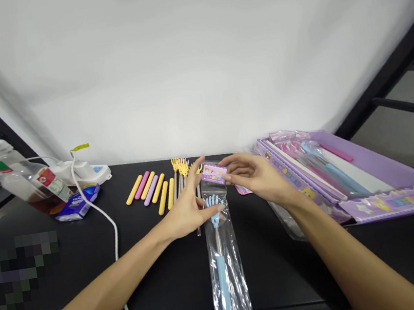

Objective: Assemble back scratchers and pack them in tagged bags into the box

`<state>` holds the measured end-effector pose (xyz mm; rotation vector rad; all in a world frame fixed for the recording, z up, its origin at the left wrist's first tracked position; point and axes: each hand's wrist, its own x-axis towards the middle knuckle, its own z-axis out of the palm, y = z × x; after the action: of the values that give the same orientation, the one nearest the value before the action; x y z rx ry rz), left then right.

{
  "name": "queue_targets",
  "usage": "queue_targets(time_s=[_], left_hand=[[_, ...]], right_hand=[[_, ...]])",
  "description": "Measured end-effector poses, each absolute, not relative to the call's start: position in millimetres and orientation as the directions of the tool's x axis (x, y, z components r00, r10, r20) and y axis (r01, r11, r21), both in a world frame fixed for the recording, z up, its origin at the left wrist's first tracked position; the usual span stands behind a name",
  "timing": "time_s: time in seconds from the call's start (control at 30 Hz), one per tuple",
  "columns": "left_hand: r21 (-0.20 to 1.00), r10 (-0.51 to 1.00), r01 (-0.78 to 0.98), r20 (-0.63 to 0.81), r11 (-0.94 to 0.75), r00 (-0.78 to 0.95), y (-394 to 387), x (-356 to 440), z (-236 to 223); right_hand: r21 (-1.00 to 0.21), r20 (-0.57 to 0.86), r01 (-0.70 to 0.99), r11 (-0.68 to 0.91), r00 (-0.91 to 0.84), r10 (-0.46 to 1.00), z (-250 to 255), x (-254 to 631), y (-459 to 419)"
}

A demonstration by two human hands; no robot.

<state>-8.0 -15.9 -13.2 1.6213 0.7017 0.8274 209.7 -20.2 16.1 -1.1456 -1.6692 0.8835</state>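
Note:
A light blue back scratcher lies inside a clear plastic bag, its claw end pointing away from me. My left hand grips the bag at the claw, thumb across the front and fingers partly hidden behind. At the bag's top is a small purple printed label card. My right hand pinches the right edge of that card between thumb and fingers. Just beyond my left hand lie several yellow-clawed back scratcher rods, partly covered by the hand.
Left of my hands, several yellow, pink and purple handles lie in a row. A purple display box with bagged scratchers stands right. Farther left are a bottle, a blue packet, a power strip and a white cable.

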Motion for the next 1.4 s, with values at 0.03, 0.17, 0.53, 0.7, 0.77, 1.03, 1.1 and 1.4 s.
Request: queue_targets(time_s=[0.03, 0.17, 0.53, 0.7, 0.77, 1.03, 1.1, 1.4], left_hand=[[0.982, 0.802, 0.015, 0.147, -0.191, 0.579, -15.9, -8.0, -13.4], [0.981, 0.788, 0.003, 0.155, -0.195, 0.596, -16.2, -7.5, -13.5], [0.977, 0.775, -0.03, 0.185, -0.21, 0.604, -15.9, -7.4, -10.6], [0.978, 0.774, -0.022, 0.177, -0.207, 0.608, -16.8, -7.4, -10.0], [0.978, 0.777, -0.019, 0.176, -0.207, 0.605, -16.8, -7.3, -10.1], [0.978, 0.788, -0.047, 0.19, -0.201, 0.585, -15.9, -6.1, -12.2], [0.981, 0.786, -0.05, 0.182, -0.19, 0.59, -15.9, -5.7, -12.7], [0.98, 0.791, -0.068, 0.19, -0.185, 0.582, -14.9, -6.0, -12.6]], right_hand=[[-0.892, 0.289, 0.305, 0.335, -0.185, 0.939, 16.7, 209.6, -20.6], [-0.888, 0.307, 0.271, 0.37, -0.249, 0.919, 18.5, 208.6, -22.9], [-0.885, 0.348, 0.238, 0.401, -0.235, 0.908, 14.3, 209.5, -19.4], [-0.893, 0.323, 0.226, 0.39, -0.283, 0.903, 18.0, 208.1, -22.7], [-0.89, 0.322, 0.232, 0.392, -0.288, 0.902, 18.9, 207.5, -23.7], [-0.897, 0.343, 0.226, 0.379, -0.184, 0.921, 12.9, 204.5, -21.0], [-0.894, 0.357, 0.22, 0.39, -0.176, 0.917, 12.2, 204.1, -20.1], [-0.872, 0.411, 0.228, 0.434, -0.143, 0.9, 14.1, 204.7, -23.0]])
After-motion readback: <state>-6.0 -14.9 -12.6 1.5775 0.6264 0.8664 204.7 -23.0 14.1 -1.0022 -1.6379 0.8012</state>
